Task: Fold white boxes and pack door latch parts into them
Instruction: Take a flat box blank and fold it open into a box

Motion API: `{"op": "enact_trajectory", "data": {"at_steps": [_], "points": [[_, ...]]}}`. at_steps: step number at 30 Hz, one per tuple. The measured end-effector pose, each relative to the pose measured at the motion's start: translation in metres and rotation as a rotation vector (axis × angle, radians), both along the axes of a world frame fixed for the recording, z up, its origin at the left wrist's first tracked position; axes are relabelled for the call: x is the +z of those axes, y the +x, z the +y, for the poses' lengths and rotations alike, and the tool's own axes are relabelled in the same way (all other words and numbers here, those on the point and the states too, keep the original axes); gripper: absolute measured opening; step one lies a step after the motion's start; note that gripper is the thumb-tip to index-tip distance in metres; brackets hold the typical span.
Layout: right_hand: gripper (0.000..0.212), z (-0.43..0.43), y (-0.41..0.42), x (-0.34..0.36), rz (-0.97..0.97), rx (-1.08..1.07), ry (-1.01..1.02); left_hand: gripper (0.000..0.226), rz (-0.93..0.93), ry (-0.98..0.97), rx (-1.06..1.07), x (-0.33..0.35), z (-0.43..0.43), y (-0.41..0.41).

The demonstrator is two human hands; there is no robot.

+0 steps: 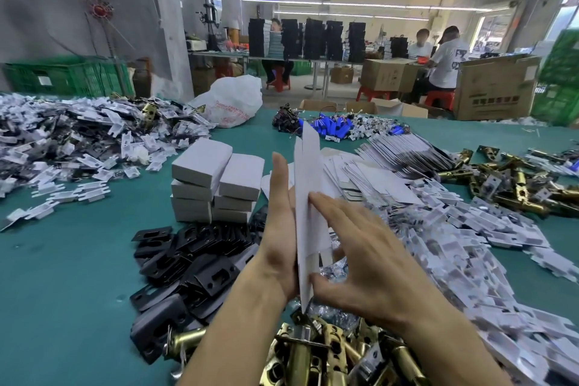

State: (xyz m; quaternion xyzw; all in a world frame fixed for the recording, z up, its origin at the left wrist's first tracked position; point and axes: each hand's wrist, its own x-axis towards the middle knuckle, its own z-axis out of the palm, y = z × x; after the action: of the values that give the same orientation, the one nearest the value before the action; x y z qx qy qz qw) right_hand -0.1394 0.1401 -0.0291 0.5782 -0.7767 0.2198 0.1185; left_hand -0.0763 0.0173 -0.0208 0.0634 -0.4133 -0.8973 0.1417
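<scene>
white card, a flat box blank (pixel 308 197), is held upright and edge-on at the centre of the frame, above the table (pixel 78 260). it is pressed between the left hand (pixel 279 229), whose fingers (pixel 279 172) are laid straight along its left face, and the right hand (pixel 369 254), whose fingers (pixel 326 207) are spread and only lightly bent. the right fingertips touch the right face and the thumb is set near the lower edge. neither hand is clenched round the blank.

the step in hand is judged to be the opening of the blank into a box. no flap looks tucked yet, and nothing is packed in it. the next move would call for the two faces to be pushed apart into a sleeve, for one end to be closed, and only then for a latch part to be taken up.

finished boxes (pixel 216 178) are stacked left of centre, near the left fingertips. black plates (pixel 194 263) are heaped below them, brass latches (pixel 329 354) lie under both forearms at the bottom edge, and white inserts (pixel 470 244) are piled down the right side. bare table is seen mainly at the lower left. the blank's lower corner hangs close above the latches, so folding is judged best done in the air where it is held.
</scene>
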Motion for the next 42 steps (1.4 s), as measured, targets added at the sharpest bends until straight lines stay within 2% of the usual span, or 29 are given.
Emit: {"op": "enact_trajectory", "data": {"at_steps": [2,5,8,11,16,21,26,30,33,37,39,42], "points": [[0.096,0.000,-0.001,0.002,0.021,0.007,-0.013,0.097,0.011,-0.022,-0.055,0.000,-0.001,0.004],[0.094,0.005,-0.005,0.009,-0.174,0.044,-0.036,0.091,0.028,-0.072,-0.113,0.003,0.003,0.009],[0.087,0.010,-0.013,0.010,-0.216,0.038,-0.089,0.103,-0.084,-0.075,-0.080,0.004,0.010,0.004],[0.089,0.011,-0.016,0.007,-0.220,0.071,-0.065,0.070,-0.180,-0.042,-0.043,0.001,0.011,-0.002],[0.092,0.005,-0.009,0.003,-0.287,0.145,-0.086,0.064,-0.166,0.017,-0.096,0.001,0.005,0.001],[0.087,0.004,-0.005,0.006,-0.193,0.125,-0.139,0.059,-0.072,0.049,-0.109,0.002,0.008,0.001],[0.071,-0.002,0.006,0.007,-0.158,0.116,-0.198,0.066,-0.114,0.068,-0.119,0.000,0.005,-0.002],[0.053,-0.002,0.006,0.006,-0.009,0.061,-0.365,0.046,-0.172,0.022,-0.012,0.003,0.004,-0.004],[0.053,0.000,0.004,0.004,-0.060,0.031,-0.437,0.058,-0.157,0.038,0.083,0.004,0.006,-0.005],[0.051,0.001,0.003,0.004,-0.088,0.030,-0.507,0.102,-0.111,0.085,0.187,0.005,0.012,-0.007],[0.057,0.000,0.002,0.005,-0.083,0.019,-0.504,0.104,-0.063,0.078,0.307,0.001,0.011,-0.010],[0.076,0.005,-0.006,0.012,-0.189,0.013,-0.356,0.097,-0.036,-0.089,0.529,-0.005,0.003,-0.012]]}}
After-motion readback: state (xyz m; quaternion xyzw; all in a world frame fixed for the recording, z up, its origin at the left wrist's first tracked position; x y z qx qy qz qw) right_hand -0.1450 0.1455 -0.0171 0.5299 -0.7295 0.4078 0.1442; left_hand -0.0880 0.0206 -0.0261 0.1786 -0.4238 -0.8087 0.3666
